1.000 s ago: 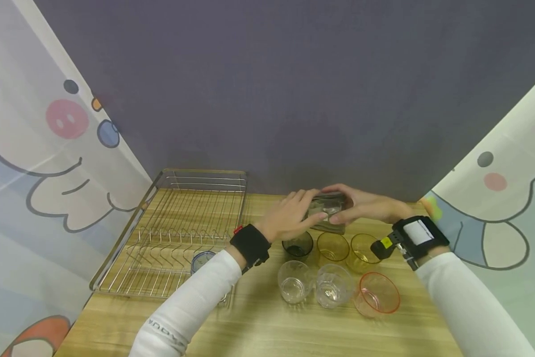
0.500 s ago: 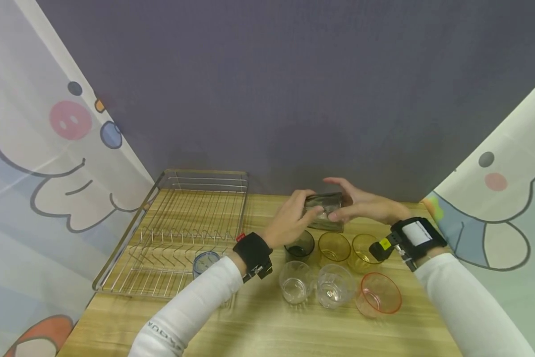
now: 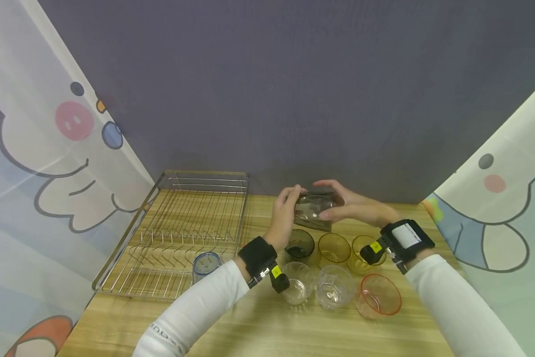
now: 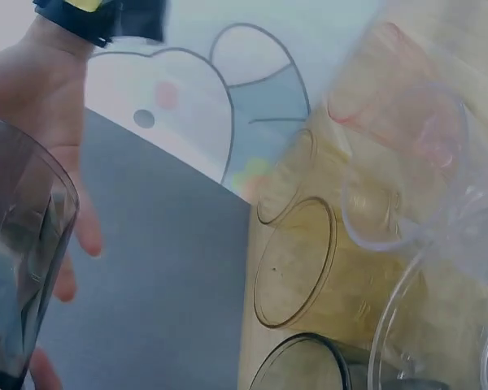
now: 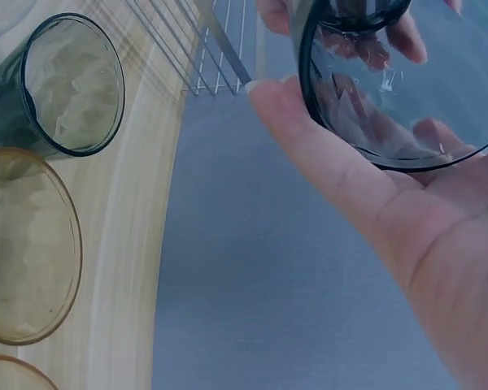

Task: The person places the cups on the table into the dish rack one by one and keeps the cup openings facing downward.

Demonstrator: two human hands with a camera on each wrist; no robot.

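A dark grey clear drinking glass [image 3: 313, 210] lies tipped on its side between both hands, raised behind the rows of glasses. My left hand [image 3: 283, 214] grips its base end, fingers curled around the side. My right hand [image 3: 358, 206] is at the rim end, thumb along the side and fingers arched over the far side. In the right wrist view the thumb [image 5: 333, 154] lies against the rim of the held glass [image 5: 415, 158]. The left wrist view shows the glass [image 4: 20, 236] partly cut off, with the right hand [image 4: 45, 97] behind it.
Nearest the hands stand another dark glass [image 3: 299, 244] and two amber glasses, one amber glass [image 3: 333, 249] beside it. In front are two clear glasses, one clear glass [image 3: 331, 287] in the middle, and a red-rimmed glass [image 3: 378, 296]. A wire dish rack [image 3: 182, 223] at left holds a blue-rimmed glass [image 3: 206, 265].
The dark glass has moved slightly left with both hands. My left hand has turned, its wrist rolling so that its camera now shows, and its fingers have closed round the base end.
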